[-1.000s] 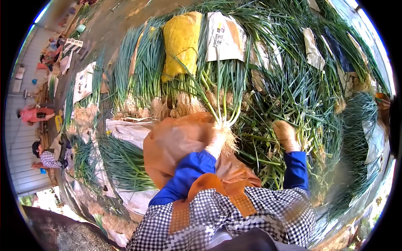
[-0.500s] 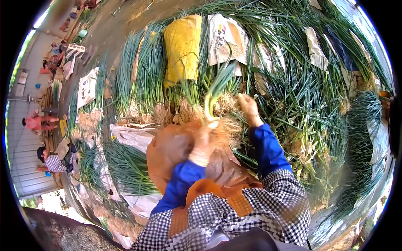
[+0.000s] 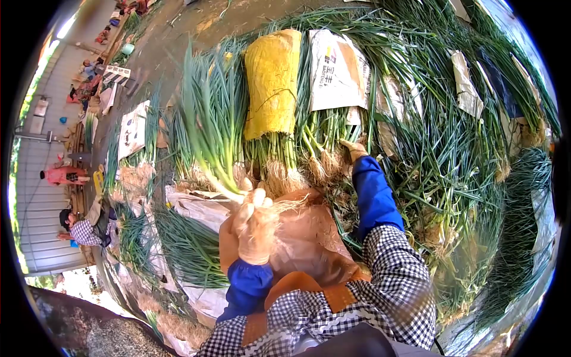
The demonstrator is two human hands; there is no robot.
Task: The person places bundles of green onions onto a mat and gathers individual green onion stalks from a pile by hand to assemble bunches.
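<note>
My left hand (image 3: 254,217) is closed around the pale lower stalks of a few green onions (image 3: 221,163). Their leaves fan up and left, and stringy roots hang out to the right of the fist. Out over the upright onions in front, my right hand (image 3: 355,150) has a finger stretched toward the white stems; its other fingers are partly hidden. A row of onions with bushy roots (image 3: 282,175) lies before me, partly wrapped by a yellow woven sack (image 3: 272,83). Beside it, a white printed sack (image 3: 336,71) covers more leaves.
A brown apron (image 3: 309,229) covers my lap. Loose onions (image 3: 440,166) are heaped to the right, and another bundle (image 3: 187,247) lies at the left on pale sacking. Farther left, a person in a checked top (image 3: 86,232) and several others sit along the wall.
My left hand has swung left with the green onions, whose leaves now point up-left. My right hand has changed from a loose curl to a finger reaching among the stems. The view has shifted slightly.
</note>
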